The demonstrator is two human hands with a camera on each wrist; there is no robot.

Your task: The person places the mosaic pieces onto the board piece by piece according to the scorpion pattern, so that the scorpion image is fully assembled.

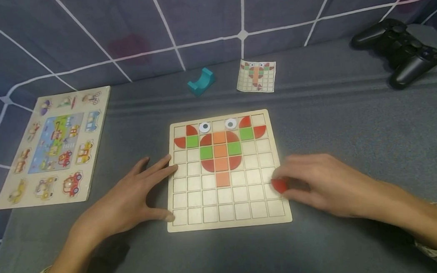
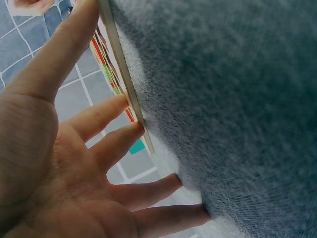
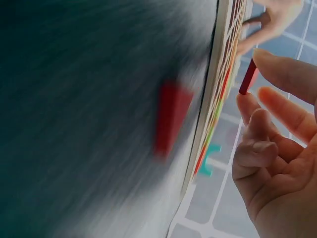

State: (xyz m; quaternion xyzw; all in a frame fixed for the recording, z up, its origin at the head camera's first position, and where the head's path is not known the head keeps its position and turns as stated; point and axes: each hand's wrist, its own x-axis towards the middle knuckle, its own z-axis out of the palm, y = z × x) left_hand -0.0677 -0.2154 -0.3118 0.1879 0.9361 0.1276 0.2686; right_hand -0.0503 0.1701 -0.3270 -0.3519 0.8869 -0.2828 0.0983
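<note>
A wooden grid board point(image 1: 227, 213) lies in front of me. Red quarter-round pieces point(image 1: 260, 131), green squares point(image 1: 246, 133), an orange column point(image 1: 220, 151) and two googly eyes point(image 1: 230, 123) fill part of its upper cells. My left hand point(image 1: 121, 201) is spread at the board's left side, thumb and fingertips at its edge. Over the right edge, my right hand point(image 1: 323, 184) pinches a red quarter-round piece point(image 3: 248, 77) between thumb and fingertip. In the right wrist view another red piece point(image 3: 171, 119), blurred, shows beside the board; the head view does not show it.
Beyond the board are a teal curved block point(image 1: 202, 82) and a small printed pattern card point(image 1: 256, 76). At the left lies a vehicle picture puzzle point(image 1: 99, 131), at the far right a black game controller point(image 1: 397, 52). A tile-patterned cloth point(image 1: 204, 24) rises behind the grey surface.
</note>
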